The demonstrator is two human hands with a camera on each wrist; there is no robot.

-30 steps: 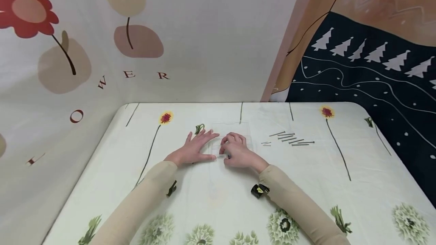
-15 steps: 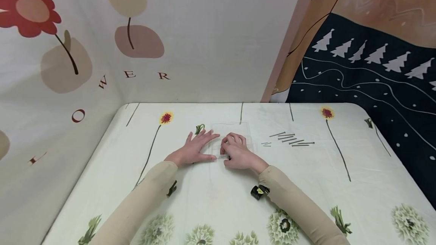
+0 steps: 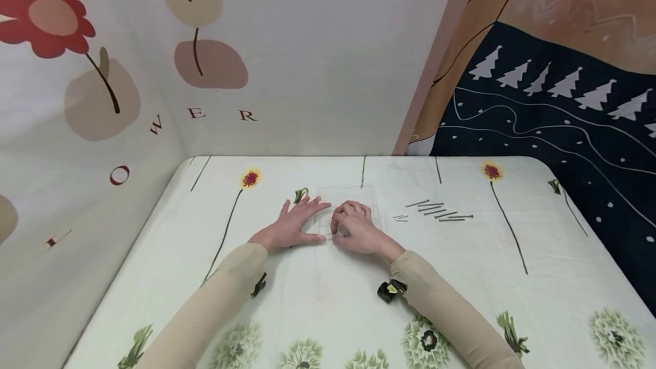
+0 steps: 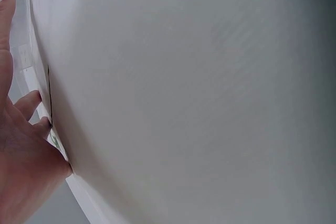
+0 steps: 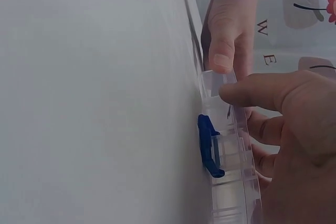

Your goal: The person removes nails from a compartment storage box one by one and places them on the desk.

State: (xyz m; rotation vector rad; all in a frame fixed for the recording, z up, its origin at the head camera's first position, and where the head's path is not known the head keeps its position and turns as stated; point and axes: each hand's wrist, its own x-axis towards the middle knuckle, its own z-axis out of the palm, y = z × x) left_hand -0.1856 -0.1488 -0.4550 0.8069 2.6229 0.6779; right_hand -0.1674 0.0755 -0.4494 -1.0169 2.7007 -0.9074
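Note:
In the head view, a clear plastic compartment box [image 3: 324, 225] lies on the table, its see-through lid [image 3: 347, 192] folded back. My left hand [image 3: 293, 225] lies beside it with fingers spread, the thumb at its near left corner. Over the box bends my right hand [image 3: 357, 231], fingers curled down. The right wrist view shows its thumb [image 5: 236, 93] at the top edge of the box and the other fingers beyond it. A thin dark thing [image 5: 229, 112] shows just below the thumb; whether it is pinched is unclear. A blue latch [image 5: 206, 145] sits on the box's front.
Several long nails [image 3: 439, 209] lie on the table to the right of the box. A few smaller nails [image 3: 401, 218] lie between them and the box. The table has a flower-printed cloth [image 3: 318, 300]. Printed fabric walls [image 3: 318, 61] stand behind it.
My right thumb has moved inward and slightly up, toward the fingertips at the near edge of the box. The left hand, the box and the nails have not moved.

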